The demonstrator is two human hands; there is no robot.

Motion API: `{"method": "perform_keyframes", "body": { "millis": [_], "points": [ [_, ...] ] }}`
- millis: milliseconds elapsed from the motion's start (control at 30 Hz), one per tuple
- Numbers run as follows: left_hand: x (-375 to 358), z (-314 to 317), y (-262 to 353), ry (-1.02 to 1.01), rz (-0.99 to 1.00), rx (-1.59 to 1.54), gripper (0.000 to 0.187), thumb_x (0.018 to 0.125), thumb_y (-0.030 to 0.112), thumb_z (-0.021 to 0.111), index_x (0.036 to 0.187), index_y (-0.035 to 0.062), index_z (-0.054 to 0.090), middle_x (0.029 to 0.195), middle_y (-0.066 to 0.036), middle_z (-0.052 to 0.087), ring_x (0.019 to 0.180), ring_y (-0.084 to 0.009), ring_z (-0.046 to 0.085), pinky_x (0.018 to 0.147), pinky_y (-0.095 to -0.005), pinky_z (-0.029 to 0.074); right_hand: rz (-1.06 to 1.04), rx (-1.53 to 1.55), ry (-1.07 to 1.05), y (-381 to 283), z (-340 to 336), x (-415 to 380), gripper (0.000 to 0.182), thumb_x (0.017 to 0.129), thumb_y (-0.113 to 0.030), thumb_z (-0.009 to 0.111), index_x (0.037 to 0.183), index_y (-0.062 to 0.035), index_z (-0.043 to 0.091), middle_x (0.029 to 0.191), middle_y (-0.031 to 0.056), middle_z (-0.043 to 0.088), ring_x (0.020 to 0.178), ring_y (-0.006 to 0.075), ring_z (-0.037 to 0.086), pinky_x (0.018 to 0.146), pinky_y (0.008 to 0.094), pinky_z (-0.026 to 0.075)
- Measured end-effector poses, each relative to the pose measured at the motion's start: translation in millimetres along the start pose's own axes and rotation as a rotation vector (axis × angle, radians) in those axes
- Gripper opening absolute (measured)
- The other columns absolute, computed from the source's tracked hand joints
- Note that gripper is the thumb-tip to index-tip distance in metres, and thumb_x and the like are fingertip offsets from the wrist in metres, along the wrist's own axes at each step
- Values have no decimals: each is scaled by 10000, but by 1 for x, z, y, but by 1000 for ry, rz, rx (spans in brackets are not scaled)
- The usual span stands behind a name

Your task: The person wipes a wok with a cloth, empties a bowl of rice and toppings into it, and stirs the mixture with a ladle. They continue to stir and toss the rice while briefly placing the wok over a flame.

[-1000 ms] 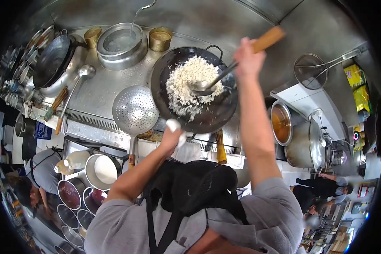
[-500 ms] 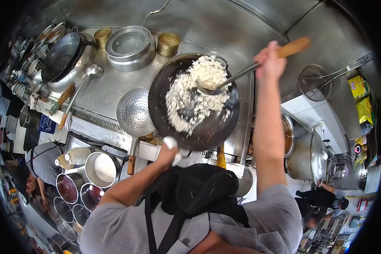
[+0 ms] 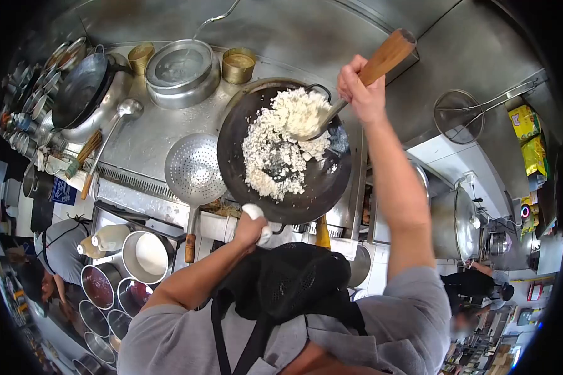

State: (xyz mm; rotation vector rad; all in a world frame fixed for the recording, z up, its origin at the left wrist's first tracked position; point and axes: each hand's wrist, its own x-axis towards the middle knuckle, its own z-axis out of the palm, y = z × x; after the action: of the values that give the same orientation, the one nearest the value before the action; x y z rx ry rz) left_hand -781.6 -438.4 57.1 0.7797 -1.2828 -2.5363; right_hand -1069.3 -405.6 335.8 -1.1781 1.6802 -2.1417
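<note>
Left hand (image 3: 249,231) clenches cloth (image 3: 253,211) at near rim of wok (image 3: 322,187), presumably against heat and to steady it. Right hand (image 3: 364,95) grips ladle (image 3: 336,109), tilted, its bowl in rice (image 3: 263,150) toward far rim.

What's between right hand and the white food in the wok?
The ladle's metal shaft, slanting from the right hand toward the white food; head view shows it.

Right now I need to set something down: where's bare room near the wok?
The counter shows bare steel between the resting ladle, the water pot and the strainer. It's crowded between strainer and wok, with no gap showing, and in the picture's lower left, among the pots.
</note>
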Motion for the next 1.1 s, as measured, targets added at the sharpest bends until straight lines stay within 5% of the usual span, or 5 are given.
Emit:
{"method": "perform_keyframes", "body": {
  "millis": [133, 233, 400, 533, 1100],
  "points": [
    [73, 37, 14, 124, -113, -112, 136, 823, 62, 574, 952, 19, 565, 811, -85, 610, 674, -190, 605, 569, -342, 490, -198, -1066, -1047, -57, 20, -33, 241, 757, -141, 746, 925, -55, 595, 929, 85, 567, 962, 273, 560, 780, 379, 466],
    [135, 36, -19, 64, -178, -5, 217, 837, 98, 602, 1017, 10, 518, 788, -90, 606, 607, -196, 603, 465, -360, 477, 187, -1503, -1008, -71, -1, -101, 311, 787, -284, 706, 1045, -119, 651, 976, 133, 536, 1006, 338, 525, 839, 421, 454],
    [132, 32, -20, 43, -150, 108, 296, 840, 127, 619, 1073, 2, 486, 842, -103, 606, 638, -203, 613, 473, -363, 487, 1378, -158, -294, 19, -158, -274, 494, 864, 1, 527, 1335, -142, 494, 910, 85, 582, 882, 171, 619, 746, 312, 545],
    [132, 31, -10, 1, -76, 150, 294, 843, 138, 620, 1073, 13, 485, 847, -99, 603, 644, -190, 613, 465, -358, 490, 542, -1210, -394, 33, -134, -333, 634, 889, -17, 500, 1471, -237, 377, 1156, 171, 652, 884, 302, 679, 793, 390, 533],
    [132, 27, -9, -22, -153, 115, 228, 854, 160, 605, 1012, 13, 532, 776, -78, 617, 556, -184, 607, 403, -352, 460, 954, -1204, -231, 8, -29, -300, 785, 911, -82, 501, 1528, -344, 91, 935, 321, 635, 840, 478, 623, 794, 538, 469]
  ]
}}
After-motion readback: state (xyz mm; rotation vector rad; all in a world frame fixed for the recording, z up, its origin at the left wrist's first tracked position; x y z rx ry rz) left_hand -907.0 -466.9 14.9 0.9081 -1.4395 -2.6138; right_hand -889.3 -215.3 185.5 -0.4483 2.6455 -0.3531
